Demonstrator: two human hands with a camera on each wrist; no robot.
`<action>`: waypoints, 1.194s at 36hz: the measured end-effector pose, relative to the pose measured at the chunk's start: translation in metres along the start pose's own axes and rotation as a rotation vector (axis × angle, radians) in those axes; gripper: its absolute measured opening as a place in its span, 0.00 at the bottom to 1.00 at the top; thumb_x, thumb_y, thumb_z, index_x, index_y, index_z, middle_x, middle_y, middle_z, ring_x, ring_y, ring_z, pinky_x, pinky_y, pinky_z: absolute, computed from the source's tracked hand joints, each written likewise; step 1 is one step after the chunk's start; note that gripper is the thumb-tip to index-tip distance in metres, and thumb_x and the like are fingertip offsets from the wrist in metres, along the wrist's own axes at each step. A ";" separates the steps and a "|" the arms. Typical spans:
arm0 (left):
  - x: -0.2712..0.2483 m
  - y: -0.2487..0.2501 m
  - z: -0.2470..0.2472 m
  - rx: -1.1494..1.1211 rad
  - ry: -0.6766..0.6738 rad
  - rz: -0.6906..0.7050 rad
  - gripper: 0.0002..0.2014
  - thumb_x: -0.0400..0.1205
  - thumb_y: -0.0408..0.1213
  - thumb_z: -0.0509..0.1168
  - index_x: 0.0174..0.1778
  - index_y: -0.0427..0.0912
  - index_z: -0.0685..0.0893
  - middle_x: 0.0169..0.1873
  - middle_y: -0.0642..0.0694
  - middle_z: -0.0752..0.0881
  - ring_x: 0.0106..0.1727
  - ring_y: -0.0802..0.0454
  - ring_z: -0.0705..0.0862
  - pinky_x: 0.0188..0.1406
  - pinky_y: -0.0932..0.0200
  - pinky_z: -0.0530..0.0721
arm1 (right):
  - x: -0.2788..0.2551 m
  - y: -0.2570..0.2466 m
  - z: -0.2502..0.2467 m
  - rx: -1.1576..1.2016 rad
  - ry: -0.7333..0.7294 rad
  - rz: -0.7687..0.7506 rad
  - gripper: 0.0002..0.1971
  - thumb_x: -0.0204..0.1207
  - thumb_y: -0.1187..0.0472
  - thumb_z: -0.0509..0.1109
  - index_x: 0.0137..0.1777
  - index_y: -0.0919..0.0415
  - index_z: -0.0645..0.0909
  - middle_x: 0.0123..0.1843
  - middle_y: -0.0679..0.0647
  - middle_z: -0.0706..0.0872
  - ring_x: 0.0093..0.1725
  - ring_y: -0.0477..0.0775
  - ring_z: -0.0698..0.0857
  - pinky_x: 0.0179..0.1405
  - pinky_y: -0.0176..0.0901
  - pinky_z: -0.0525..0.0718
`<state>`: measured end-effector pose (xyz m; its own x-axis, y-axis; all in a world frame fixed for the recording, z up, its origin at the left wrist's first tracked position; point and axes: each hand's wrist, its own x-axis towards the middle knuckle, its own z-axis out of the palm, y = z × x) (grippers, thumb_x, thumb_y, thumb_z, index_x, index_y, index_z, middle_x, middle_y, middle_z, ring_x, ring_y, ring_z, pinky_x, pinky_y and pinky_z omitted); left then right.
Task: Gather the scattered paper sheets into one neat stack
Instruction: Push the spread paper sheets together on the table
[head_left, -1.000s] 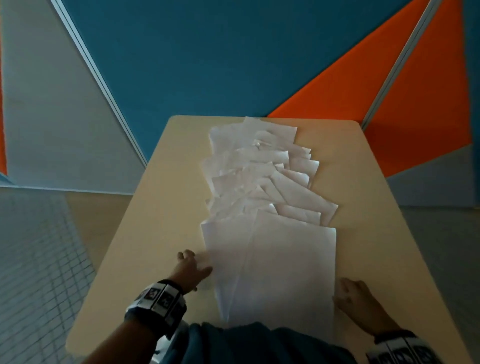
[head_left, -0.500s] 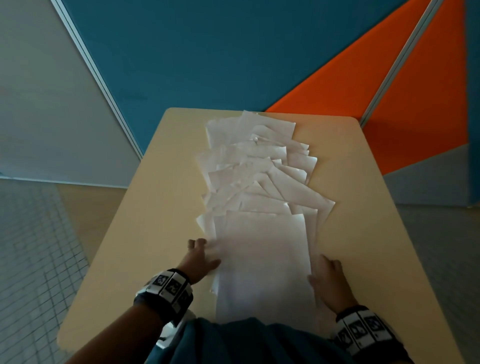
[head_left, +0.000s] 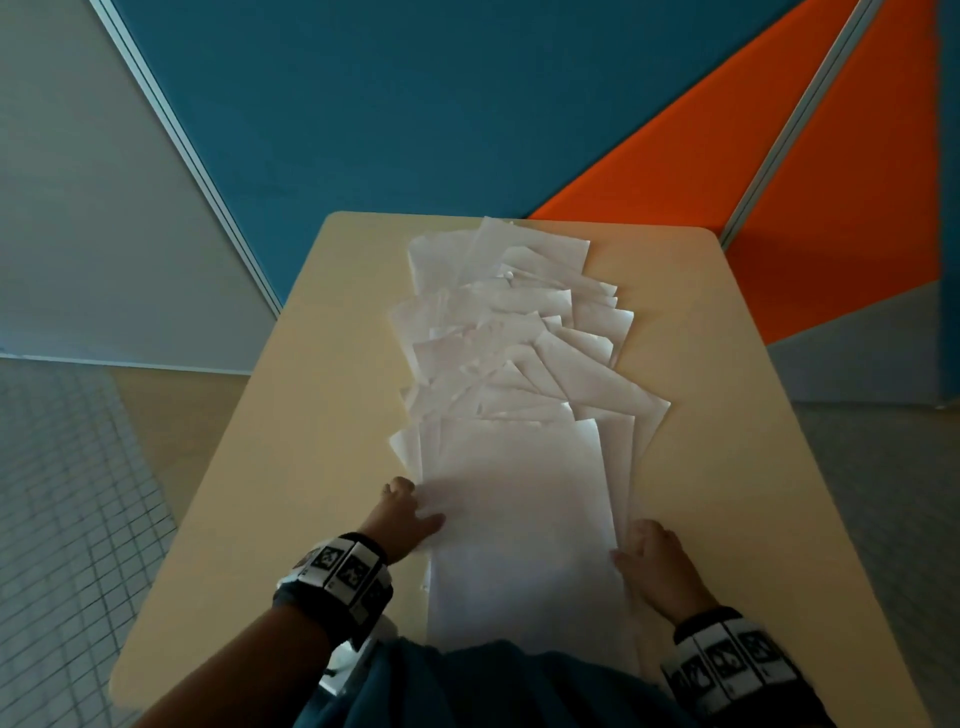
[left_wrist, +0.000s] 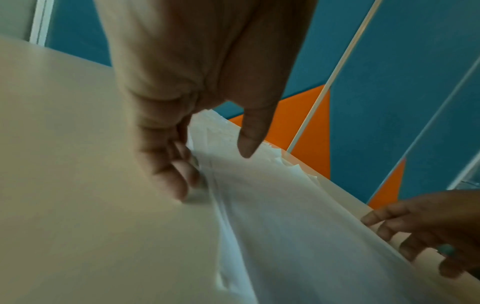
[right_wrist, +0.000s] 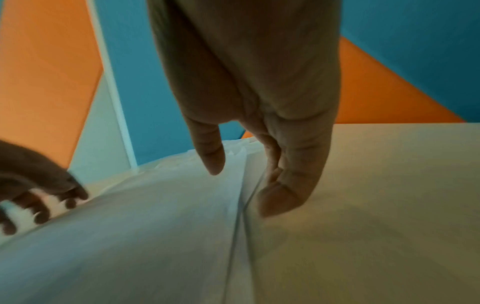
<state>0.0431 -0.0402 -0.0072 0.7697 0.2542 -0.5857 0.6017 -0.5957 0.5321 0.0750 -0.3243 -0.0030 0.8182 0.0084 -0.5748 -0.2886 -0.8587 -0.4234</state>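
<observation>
Squaring up the nearest paper sheets (head_left: 519, 525), a person bracketed the pile with both hands on a beige table (head_left: 291, 467). The left hand (head_left: 402, 517) pressed its curled fingers (left_wrist: 179, 181) against the pile's left edge, thumb resting on top; the right hand (head_left: 657, 566) stood against the right edge, its fingers (right_wrist: 283, 197) bent downward beside the paper, its thumb hovering above the top sheet. Neither hand appeared to lift anything. Only the sheets closest to the person looked roughly aligned. Beyond them, a long fan of overlapping, skewed pages (head_left: 514, 338) ran up the middle of the table toward its far end, by the blue and orange wall panels (head_left: 415, 104). By that showing, most of the gathering remained to be done.
</observation>
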 end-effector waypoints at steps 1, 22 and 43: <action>0.002 -0.001 -0.002 0.003 0.055 -0.011 0.30 0.77 0.38 0.67 0.69 0.24 0.63 0.67 0.29 0.69 0.62 0.37 0.76 0.65 0.47 0.76 | 0.002 0.000 -0.005 -0.001 0.024 0.011 0.22 0.76 0.60 0.66 0.65 0.73 0.70 0.63 0.69 0.77 0.64 0.66 0.76 0.62 0.50 0.77; 0.039 0.015 -0.008 -0.307 0.359 -0.092 0.37 0.72 0.30 0.73 0.71 0.22 0.60 0.69 0.26 0.67 0.71 0.31 0.68 0.73 0.41 0.71 | 0.050 -0.015 -0.018 0.095 0.199 0.117 0.27 0.72 0.61 0.71 0.68 0.73 0.70 0.68 0.75 0.73 0.68 0.70 0.70 0.66 0.53 0.70; 0.059 0.031 -0.012 -0.158 0.361 0.005 0.28 0.75 0.33 0.69 0.69 0.29 0.68 0.61 0.32 0.82 0.66 0.36 0.76 0.68 0.51 0.64 | 0.094 -0.025 -0.036 0.334 0.271 0.126 0.30 0.72 0.66 0.70 0.73 0.72 0.65 0.66 0.72 0.75 0.64 0.65 0.74 0.63 0.49 0.73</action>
<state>0.1102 -0.0347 -0.0181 0.7815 0.5198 -0.3451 0.6014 -0.4801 0.6386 0.1770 -0.3201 -0.0213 0.8542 -0.2584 -0.4511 -0.5028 -0.6313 -0.5904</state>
